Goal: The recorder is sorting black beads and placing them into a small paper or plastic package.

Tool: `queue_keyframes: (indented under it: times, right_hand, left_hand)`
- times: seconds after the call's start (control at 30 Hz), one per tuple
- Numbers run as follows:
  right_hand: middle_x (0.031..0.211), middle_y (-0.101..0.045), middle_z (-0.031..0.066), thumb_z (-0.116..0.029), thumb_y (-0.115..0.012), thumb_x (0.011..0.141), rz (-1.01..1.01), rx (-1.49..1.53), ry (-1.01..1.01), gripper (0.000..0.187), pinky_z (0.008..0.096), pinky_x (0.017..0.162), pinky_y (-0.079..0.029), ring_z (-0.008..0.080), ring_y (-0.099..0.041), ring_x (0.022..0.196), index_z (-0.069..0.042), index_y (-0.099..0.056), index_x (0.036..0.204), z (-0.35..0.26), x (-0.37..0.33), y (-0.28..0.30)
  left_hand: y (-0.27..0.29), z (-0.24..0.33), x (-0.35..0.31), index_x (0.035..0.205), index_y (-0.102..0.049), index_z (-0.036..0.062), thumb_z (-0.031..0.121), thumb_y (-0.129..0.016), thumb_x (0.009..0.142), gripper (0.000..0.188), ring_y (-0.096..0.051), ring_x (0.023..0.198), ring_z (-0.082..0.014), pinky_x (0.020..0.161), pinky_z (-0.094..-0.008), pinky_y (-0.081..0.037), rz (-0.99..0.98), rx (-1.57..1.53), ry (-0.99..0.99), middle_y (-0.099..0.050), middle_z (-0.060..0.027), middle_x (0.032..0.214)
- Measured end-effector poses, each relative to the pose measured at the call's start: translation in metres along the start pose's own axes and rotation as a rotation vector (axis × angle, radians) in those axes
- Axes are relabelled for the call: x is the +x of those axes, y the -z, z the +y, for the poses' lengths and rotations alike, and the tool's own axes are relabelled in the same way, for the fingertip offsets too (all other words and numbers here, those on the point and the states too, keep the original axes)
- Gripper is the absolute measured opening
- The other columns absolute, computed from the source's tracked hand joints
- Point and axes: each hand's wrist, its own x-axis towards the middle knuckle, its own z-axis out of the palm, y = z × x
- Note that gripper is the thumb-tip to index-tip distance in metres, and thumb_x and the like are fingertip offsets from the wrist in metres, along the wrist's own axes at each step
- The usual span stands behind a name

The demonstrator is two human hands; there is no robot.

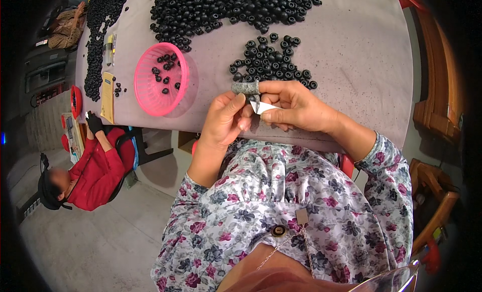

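Note:
My left hand (224, 116) is closed at the table's near edge, pinching a small dark round part (252, 98), mostly hidden by the fingers. A grey fabric wrap (245, 87) covers its index finger. My right hand (300, 107) meets it, with thumb and fingers closed on a white pointed piece (263, 107); whether it is a blade or a folded scrap I cannot tell. Its tip touches or nearly touches the dark part. Just beyond my hands lies a small heap of round black parts with holes in their ends (271, 61).
A pink plastic basket (187, 83) with several black parts stands to the left. Larger black heaps (226, 11) cover the far side of the cloth-covered table (361, 66). A yellowish card (107, 97) lies farther left. A person in red (95, 171) sits at left, wearing a black glove.

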Motion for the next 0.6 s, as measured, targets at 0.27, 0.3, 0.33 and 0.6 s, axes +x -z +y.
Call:
queue_keyframes:
  times: [0.27,0.3,0.33,0.6]
  right_hand:
    - [0.079,-0.059,-0.0003,-0.01,-0.063,0.092,0.099,-0.036,0.021,0.032,0.0192,0.054,-0.041,0.0027,-0.048,0.064,0.003,-0.053,0.119,-0.003,-0.001,-0.006]
    - [0.08,-0.059,-0.0002,-0.009,-0.063,0.092,0.091,-0.06,0.021,0.033,0.0193,0.054,-0.041,0.0028,-0.048,0.064,0.003,-0.053,0.12,-0.002,-0.001,-0.005]
    - [0.08,-0.059,-0.0001,-0.009,-0.063,0.091,0.081,-0.084,0.021,0.033,0.0195,0.055,-0.041,0.0029,-0.048,0.064,0.003,-0.052,0.12,0.0,0.0,-0.003]
    - [0.082,-0.059,-0.0011,-0.005,-0.063,0.09,0.036,-0.046,0.044,0.05,0.018,0.054,-0.041,0.0028,-0.049,0.063,0.0,-0.044,0.137,-0.002,0.0,-0.004]
  left_hand:
    - [0.0,-0.001,0.001,0.093,-0.062,0.0017,0.011,-0.062,0.093,0.009,-0.06,0.061,-0.0122,0.052,-0.0228,-0.044,0.023,-0.01,0.049,-0.064,-0.0063,0.074]
    - [-0.003,0.0,0.001,0.093,-0.062,0.002,0.011,-0.061,0.093,0.009,-0.059,0.06,-0.0121,0.052,-0.023,-0.044,0.049,0.015,0.049,-0.063,-0.006,0.074]
    - [-0.006,0.001,0.0,0.093,-0.062,0.0023,0.012,-0.061,0.093,0.01,-0.058,0.06,-0.0119,0.052,-0.0231,-0.043,0.076,0.04,0.048,-0.063,-0.0057,0.073]
    - [-0.007,0.003,-0.001,0.09,-0.058,0.0042,0.024,-0.059,0.095,0.02,-0.05,0.056,-0.0102,0.052,-0.0255,-0.04,-0.005,-0.074,0.054,-0.056,-0.0016,0.075]
